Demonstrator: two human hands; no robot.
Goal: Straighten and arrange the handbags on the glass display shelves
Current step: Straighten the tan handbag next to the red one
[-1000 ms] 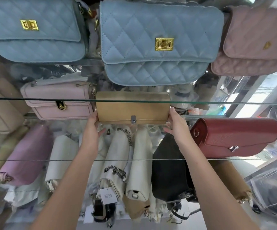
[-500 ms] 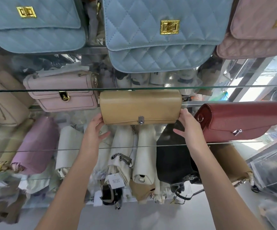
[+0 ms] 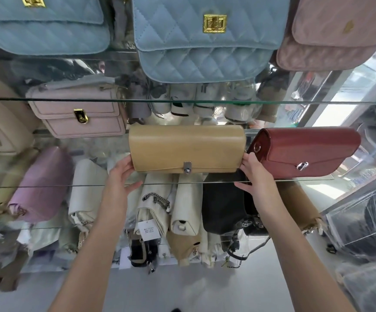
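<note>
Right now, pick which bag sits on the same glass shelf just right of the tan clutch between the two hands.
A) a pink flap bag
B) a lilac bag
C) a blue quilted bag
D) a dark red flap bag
D: the dark red flap bag stands just past the right end of the tan clutch, where the right hand touches the clutch.

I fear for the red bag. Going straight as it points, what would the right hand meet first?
Likely the red bag, whose end sits just above the fingers of the right hand; depth is unclear.
</note>
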